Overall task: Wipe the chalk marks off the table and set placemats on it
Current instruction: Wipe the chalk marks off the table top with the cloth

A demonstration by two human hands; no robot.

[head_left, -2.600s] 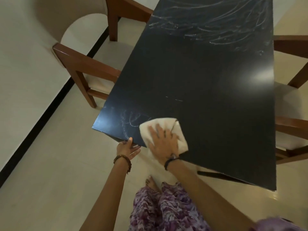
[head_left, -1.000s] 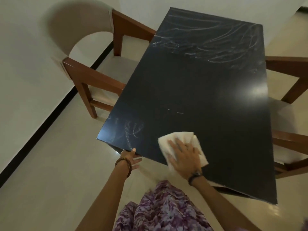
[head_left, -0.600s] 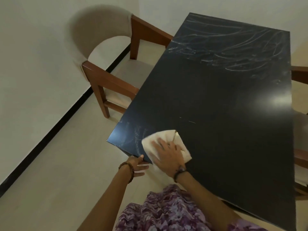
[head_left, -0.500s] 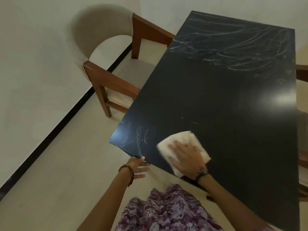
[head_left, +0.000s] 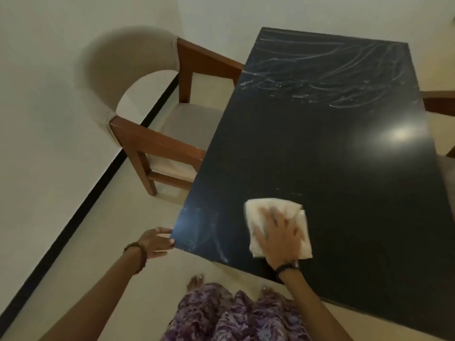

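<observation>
The right hand [head_left: 278, 238] lies flat on a folded white cloth [head_left: 278, 226], fingers spread and pressing it onto the black table [head_left: 332, 168] near the table's near edge. The left hand [head_left: 156, 242] rests against the table's near left corner, fingers relaxed and extended, holding nothing; it appears to steady the person.

Two patches of chalk marks are visible. A faint smeared patch [head_left: 204, 232] lies at the near left corner, just to the left of the cloth and between the two hands. A far heavier band of strokes [head_left: 320, 77] covers the far end of the table, well apart from the cloth and straight ahead of it along the table's long axis.

Judgement: the right hand, already on the cloth, is the one placed to act. The nearer patch calls for a short sideways pass to the left; the far band needs a long forward reach or a change of standing position. No placemats are in view.

A wooden chair [head_left: 157, 134] stands at the table's left side.
</observation>
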